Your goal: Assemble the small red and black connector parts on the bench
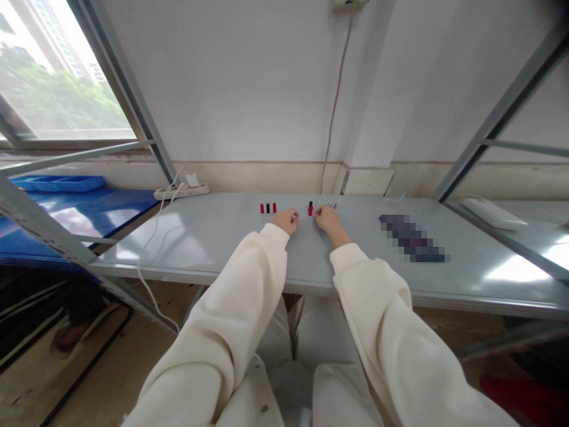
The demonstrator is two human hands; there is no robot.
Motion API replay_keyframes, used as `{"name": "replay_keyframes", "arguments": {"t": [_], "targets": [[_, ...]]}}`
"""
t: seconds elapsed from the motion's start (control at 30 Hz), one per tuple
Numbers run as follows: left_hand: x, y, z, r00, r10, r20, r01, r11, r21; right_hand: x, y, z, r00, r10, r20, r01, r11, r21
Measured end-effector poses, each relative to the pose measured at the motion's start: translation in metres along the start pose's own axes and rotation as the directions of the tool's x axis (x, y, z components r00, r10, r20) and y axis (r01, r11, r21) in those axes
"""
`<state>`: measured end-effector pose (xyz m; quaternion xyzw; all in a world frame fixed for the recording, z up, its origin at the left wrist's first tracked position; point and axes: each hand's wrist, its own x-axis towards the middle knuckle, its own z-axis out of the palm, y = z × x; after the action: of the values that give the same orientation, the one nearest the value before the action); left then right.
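My left hand [285,220] rests low over the grey table, fingers curled together; whatever lies in them, if anything, is too small to make out. Left of it stand a red cylinder [262,209], a black cylinder [268,208] and a second red cylinder [274,207], small and upright in a row. My right hand [328,219] has its fingers closed right beside another small red cylinder [310,212]; I cannot tell whether they touch it. Behind that one is a small black cylinder [310,204]. Several tiny dark pieces [334,206] show just beyond the right hand, partly hidden.
The grey table [195,237] runs along a wall, between metal frame posts. A white power strip [182,191] with cords sits at its back left. A pixelated dark object [411,238] lies to the right. A blue tray [62,184] stands on the neighbouring blue table.
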<state>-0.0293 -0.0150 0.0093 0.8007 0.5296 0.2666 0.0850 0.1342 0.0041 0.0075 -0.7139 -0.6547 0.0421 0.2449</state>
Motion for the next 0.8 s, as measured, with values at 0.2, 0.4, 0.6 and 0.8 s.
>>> {"name": "replay_keyframes", "arguments": {"t": [0.2,0.4,0.6,0.8], "targets": [[-0.0005,0.0017,-0.0005,1.0,-0.005,0.001,0.005,1.0,0.002,0.0003,0.0026,-0.0019,0.998,0.055,0.004,-0.055,0.998,-0.005],[-0.0003,0.002,0.0002,1.0,-0.01,0.006,0.01,1.0,-0.004,-0.0004,0.0028,-0.0025,0.999,0.042,-0.019,-0.042,0.999,-0.013],[-0.0009,0.0017,0.0017,1.0,0.008,0.017,-0.008,1.0,-0.004,-0.0006,0.0034,-0.0026,0.999,0.036,-0.019,-0.037,0.999,-0.034],[-0.0019,0.0044,-0.0009,0.999,0.013,0.041,-0.014,1.0,0.025,-0.0027,0.0018,-0.006,1.0,0.027,0.012,-0.026,0.997,-0.067]]}}
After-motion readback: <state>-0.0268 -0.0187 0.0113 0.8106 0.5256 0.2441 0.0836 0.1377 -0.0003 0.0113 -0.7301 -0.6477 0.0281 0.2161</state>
